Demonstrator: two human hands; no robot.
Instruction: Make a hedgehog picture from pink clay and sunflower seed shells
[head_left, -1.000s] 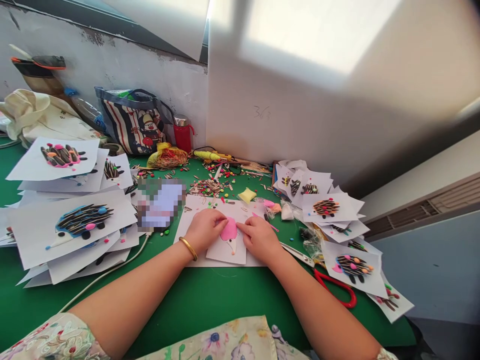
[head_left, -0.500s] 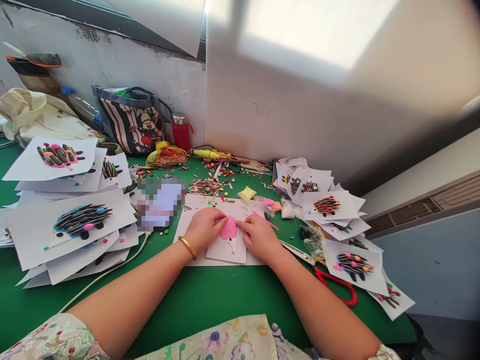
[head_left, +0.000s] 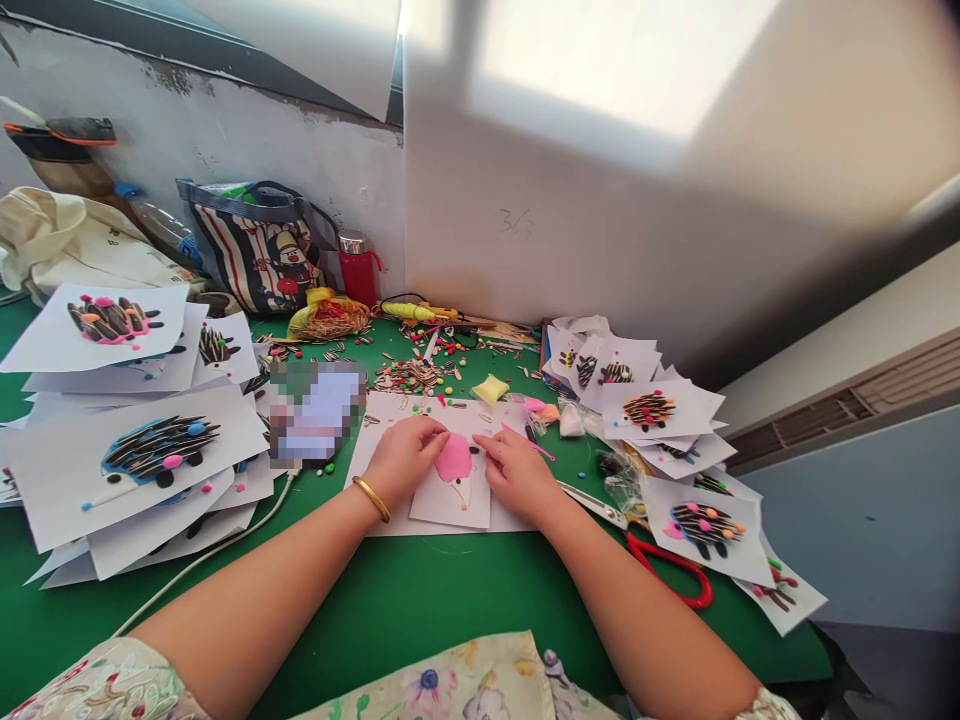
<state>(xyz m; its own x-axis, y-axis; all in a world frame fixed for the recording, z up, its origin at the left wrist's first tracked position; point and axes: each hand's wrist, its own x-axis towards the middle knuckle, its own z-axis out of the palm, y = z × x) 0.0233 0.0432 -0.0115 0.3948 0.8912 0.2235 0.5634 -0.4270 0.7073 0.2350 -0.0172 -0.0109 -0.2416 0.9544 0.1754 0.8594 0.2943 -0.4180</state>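
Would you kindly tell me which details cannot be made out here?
- Phone screen, head view: blurred into blocks.
- Anything between the left hand's fingertips, head view: hidden by its fingers.
- Striped bag's lower contents, head view: behind its side.
- Lower cards, head view: covered by upper ones.

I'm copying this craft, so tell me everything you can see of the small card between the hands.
The small card looks like white paper, flat on a larger white sheet. It bears a smooth pink patch, perhaps clay, above a pale, pointed snout with a black eye and a small orange-looking dot. A dark piece shows at the patch's right edge, near the right hand; the left hand has fingertips at its upper left.
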